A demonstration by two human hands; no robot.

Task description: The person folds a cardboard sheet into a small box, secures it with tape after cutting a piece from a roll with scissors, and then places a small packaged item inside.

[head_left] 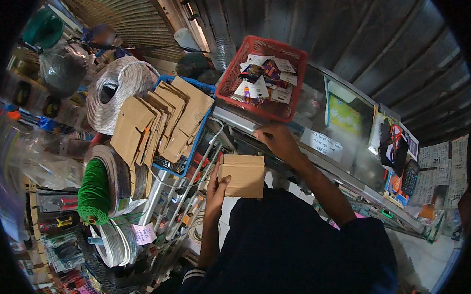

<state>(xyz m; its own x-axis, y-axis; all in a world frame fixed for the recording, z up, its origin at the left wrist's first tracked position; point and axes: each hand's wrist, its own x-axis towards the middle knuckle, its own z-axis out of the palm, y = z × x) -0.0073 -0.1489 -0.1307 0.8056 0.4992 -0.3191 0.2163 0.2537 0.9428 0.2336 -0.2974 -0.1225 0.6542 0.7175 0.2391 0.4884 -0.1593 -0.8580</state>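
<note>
Left hand point(217, 190) grips cardboard packet point(242, 174) (right hand point(278, 139) on counter edge point(236, 121)).

right hand point(278, 140) fingers hidden (behind red basket point(232, 79)), background figure blurred

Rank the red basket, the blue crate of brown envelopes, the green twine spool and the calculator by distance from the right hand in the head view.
From the right hand:
1. Red basket, just above it on the counter.
2. Blue crate of brown envelopes, to its left.
3. Calculator, far right on the glass counter.
4. Green twine spool, far lower left.
</note>
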